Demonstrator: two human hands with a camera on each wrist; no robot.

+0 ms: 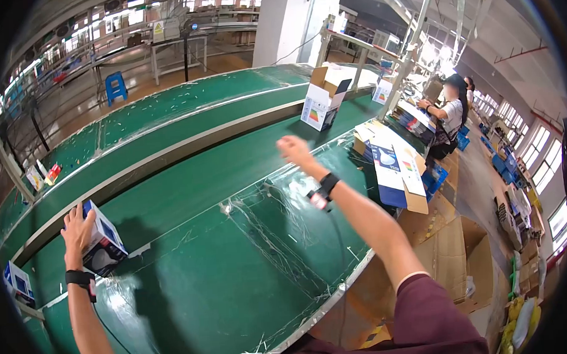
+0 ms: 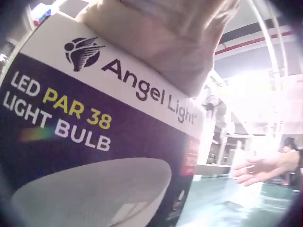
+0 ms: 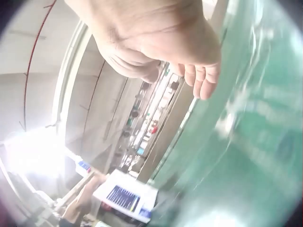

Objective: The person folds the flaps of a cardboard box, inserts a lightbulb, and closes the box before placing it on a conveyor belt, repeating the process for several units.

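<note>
Hands apart: left hand (image 1: 77, 230) grips bulb box (image 1: 107, 240); right hand (image 1: 296, 152), relaxed, uncurled, hovers above green belt (image 1: 226, 157).

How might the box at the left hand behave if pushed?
The box seems stiff: its sides look flat. Square-cornered, it would likely slide on the smooth belt, not roll. Its bulb label hints at fragile contents, though unseen.

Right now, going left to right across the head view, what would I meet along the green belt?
A box at the left edge → the left hand on a bulb box → the right hand → an open-topped box → printed cartons → another person.
</note>
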